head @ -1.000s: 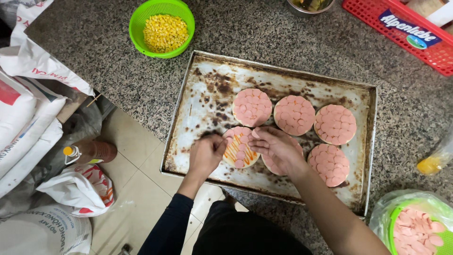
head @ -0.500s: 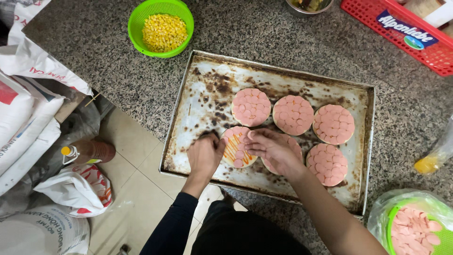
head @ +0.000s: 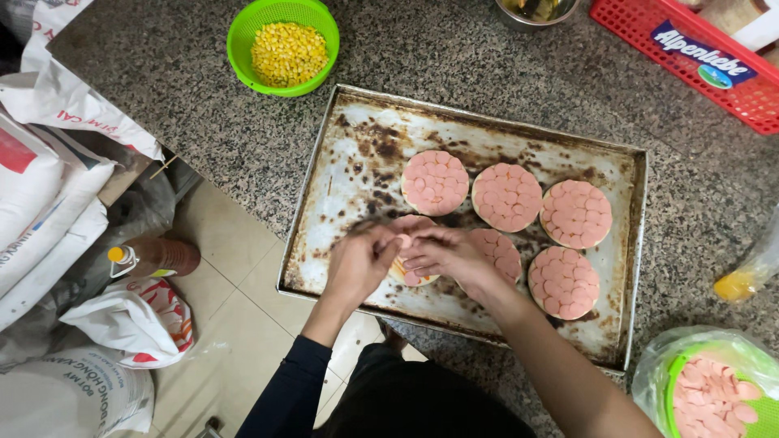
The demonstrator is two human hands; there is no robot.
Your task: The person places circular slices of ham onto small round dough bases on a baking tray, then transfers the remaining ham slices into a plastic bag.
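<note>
A stained metal baking tray (head: 349, 162) lies on a speckled stone counter. It carries several round bases covered with pink sausage slices, such as one (head: 436, 182) at the back. My left hand (head: 361, 261) and my right hand (head: 444, 255) meet over the nearest-left base (head: 414, 276), mostly hidden beneath them, with yellow sauce showing at its edge. Fingertips of both hands pinch pink sausage slices above that base.
A green colander of corn kernels (head: 286, 49) stands at the back left. A green bowl of sausage slices (head: 714, 397) in plastic sits front right, a red basket (head: 714, 57) back right, a metal bowl (head: 535, 10) at the back. Sacks and a bottle (head: 154, 255) lie on the floor left.
Both hands have drawn closer together over the nearest-left base, now covering most of it. More pink slices sit on it than a second ago.
</note>
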